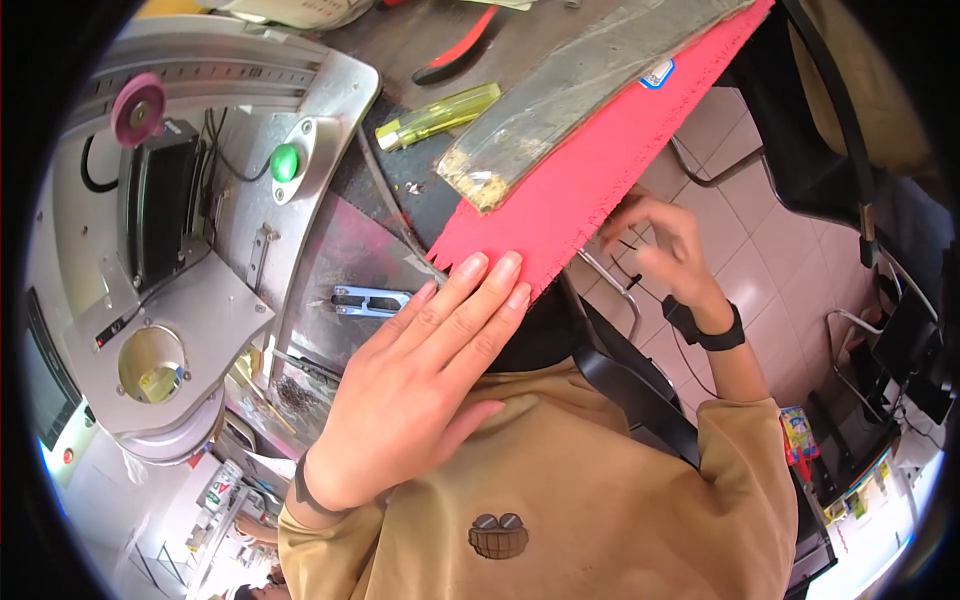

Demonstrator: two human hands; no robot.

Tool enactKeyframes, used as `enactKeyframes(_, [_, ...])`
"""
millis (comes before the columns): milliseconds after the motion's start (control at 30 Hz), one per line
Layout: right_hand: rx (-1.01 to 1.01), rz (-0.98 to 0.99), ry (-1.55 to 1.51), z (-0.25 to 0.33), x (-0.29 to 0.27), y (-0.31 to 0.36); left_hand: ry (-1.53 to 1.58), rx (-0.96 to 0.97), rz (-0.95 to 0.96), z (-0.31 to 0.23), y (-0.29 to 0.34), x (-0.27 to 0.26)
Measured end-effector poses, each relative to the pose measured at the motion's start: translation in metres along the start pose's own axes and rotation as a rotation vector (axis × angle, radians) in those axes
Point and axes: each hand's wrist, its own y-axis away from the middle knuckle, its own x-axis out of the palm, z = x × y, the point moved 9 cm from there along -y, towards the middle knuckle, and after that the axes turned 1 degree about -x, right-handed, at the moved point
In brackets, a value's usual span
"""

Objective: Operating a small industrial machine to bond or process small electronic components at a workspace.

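A pink-red sheet (590, 170) with frayed, ragged edges lies slantwise across the table and out over its near edge. My left hand (430, 345) rests flat on its near end, fingers stretched out and side by side. Along the right edge of the sheet is my right hand (675, 250), its fingers curled and blurred. Something dark shows by those fingertips, too smeared to name. A long grey bar wrapped in clear plastic (560, 90) lies on top of the sheet. Blue thread snips (370, 301) lie left of my left hand.
A metal machine plate with a green button (285, 162) and a pink wheel (138, 110) stands at the left. Beyond the sheet lie a yellow translucent handle (438, 116) and a red-black tool handle (457, 52). Black chairs (800, 150) stand on the tiled floor at the right.
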Motion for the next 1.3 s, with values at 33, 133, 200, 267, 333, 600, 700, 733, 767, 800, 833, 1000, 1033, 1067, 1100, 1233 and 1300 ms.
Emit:
enactKeyframes(33, [-0.095, 0.017, 0.011, 0.011, -0.001, -0.002, 0.005, 0.008, -0.005, 0.000, 0.001, 0.000])
enactKeyframes(133, [-0.049, -0.009, 0.135, 0.032, -0.004, -0.014, 0.019, 0.006, -0.025, 0.001, 0.004, 0.000])
enactKeyframes(200, [-0.061, -0.037, 0.148, 0.048, 0.004, -0.021, 0.027, 0.009, -0.036, 0.002, 0.006, 0.001])
enactKeyframes(267, [-0.034, -0.097, 0.137, 0.057, 0.019, -0.025, 0.047, 0.014, -0.051, 0.002, 0.006, 0.001])
enactKeyframes(333, [0.001, -0.133, 0.154, 0.056, 0.024, -0.027, 0.052, 0.020, -0.062, 0.002, 0.005, 0.002])
enactKeyframes(600, [0.177, -0.168, -0.020, 0.045, 0.025, -0.027, 0.059, 0.033, -0.128, 0.003, 0.009, -0.002])
enactKeyframes(700, [0.207, -0.261, 0.122, 0.044, 0.018, -0.017, 0.070, 0.041, -0.192, 0.008, 0.019, -0.002])
enactKeyframes(733, [0.211, -0.265, 0.154, 0.036, 0.007, -0.011, 0.055, 0.081, -0.203, 0.004, 0.020, 0.001])
enactKeyframes(767, [0.211, -0.312, 0.073, 0.032, -0.007, -0.001, 0.049, 0.133, -0.221, 0.005, 0.020, 0.005])
enactKeyframes(800, [0.215, -0.351, -0.012, 0.033, -0.015, 0.008, 0.043, 0.144, -0.247, 0.006, 0.021, 0.005])
enactKeyframes(833, [0.212, -0.369, 0.029, 0.050, -0.014, 0.009, 0.039, 0.154, -0.269, 0.006, 0.023, 0.008])
enactKeyframes(1000, [0.005, -0.471, 0.223, 0.119, -0.023, 0.024, 0.022, 0.257, -0.595, -0.002, 0.052, -0.002])
enactKeyframes(1033, [-0.072, -0.345, 0.220, 0.129, -0.025, 0.024, 0.022, 0.244, -0.618, -0.002, 0.063, -0.002])
enactKeyframes(1067, [-0.083, -0.328, 0.219, 0.135, -0.016, 0.026, 0.099, 0.253, -0.597, -0.001, 0.074, 0.000])
enactKeyframes(1100, [-0.092, -0.210, 0.173, 0.143, 0.008, 0.025, 0.180, 0.272, -0.576, 0.000, 0.086, 0.001])
enactKeyframes(1233, [-0.005, 0.089, 0.347, 0.154, 0.107, 0.034, 0.391, 0.217, -0.556, 0.012, 0.143, 0.014])
enactKeyframes(1300, [-0.105, 0.335, 0.453, 0.154, 0.168, 0.035, 0.376, 0.205, -0.658, 0.019, 0.172, 0.025])
